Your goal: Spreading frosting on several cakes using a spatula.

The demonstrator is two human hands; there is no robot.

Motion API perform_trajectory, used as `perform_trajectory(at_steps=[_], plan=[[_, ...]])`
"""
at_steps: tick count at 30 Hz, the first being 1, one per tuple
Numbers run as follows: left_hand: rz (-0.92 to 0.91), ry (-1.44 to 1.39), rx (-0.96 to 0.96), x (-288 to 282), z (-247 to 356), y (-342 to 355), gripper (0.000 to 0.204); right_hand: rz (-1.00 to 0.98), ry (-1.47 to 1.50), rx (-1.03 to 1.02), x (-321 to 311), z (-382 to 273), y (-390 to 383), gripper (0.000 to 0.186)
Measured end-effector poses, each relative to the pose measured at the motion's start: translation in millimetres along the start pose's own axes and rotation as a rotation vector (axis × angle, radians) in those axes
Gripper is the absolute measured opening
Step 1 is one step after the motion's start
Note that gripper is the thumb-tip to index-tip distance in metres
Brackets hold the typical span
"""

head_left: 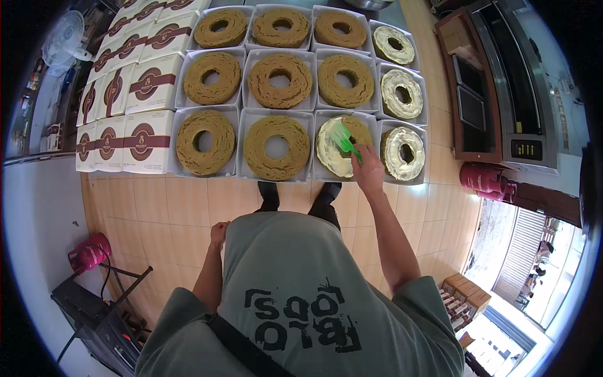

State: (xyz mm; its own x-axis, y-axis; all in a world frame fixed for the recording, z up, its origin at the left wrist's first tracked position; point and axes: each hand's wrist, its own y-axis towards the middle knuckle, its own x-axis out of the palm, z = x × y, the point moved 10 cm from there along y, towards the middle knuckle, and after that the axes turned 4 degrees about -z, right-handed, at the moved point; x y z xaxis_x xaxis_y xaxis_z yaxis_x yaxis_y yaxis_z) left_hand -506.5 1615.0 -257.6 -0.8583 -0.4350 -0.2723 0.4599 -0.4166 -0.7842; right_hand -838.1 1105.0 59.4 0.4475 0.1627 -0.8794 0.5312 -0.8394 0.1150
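Observation:
My right hand (369, 168) is closed around the handle of a green brush (341, 136), its head resting on a brown ring cake (360, 131). Pale cream (330, 152) coats the left and front of that cake; its right side is bare brown. The cake sits in an open white box (320, 174) in the row nearest me. To its right stands a ring cake covered in cream (402, 153), and to its left a plain brown ring cake (277, 147). My left hand (219, 233) hangs at my side with its fingers curled, and I see nothing in it.
More boxed plain ring cakes (279, 81) fill the rows behind, with cream-topped ones (402, 94) down the right column. Closed white boxes (151, 81) are stacked at the left. A dark oven (512, 75) stands at the right, and pink gas cylinders (483, 178) sit below it.

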Motion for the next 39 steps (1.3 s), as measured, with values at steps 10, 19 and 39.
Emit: perform_trajectory(at_steps=[10, 19, 39], plan=[[0.002, 0.083, -0.011, 1.1, 21.5, -6.6, 0.037, -0.009, 0.028, 0.050, 4.1, -3.7, -19.9, 0.023], [0.017, -0.009, -0.025, 1.1, 11.2, 1.1, 0.037, -0.078, -0.002, 0.081, -27.6, -1.2, -56.4, 0.025], [0.007, -0.441, -0.179, 59.3, 53.1, -55.7, 0.033, -0.021, -0.126, -0.002, -25.2, 48.5, 23.0, 0.024]])
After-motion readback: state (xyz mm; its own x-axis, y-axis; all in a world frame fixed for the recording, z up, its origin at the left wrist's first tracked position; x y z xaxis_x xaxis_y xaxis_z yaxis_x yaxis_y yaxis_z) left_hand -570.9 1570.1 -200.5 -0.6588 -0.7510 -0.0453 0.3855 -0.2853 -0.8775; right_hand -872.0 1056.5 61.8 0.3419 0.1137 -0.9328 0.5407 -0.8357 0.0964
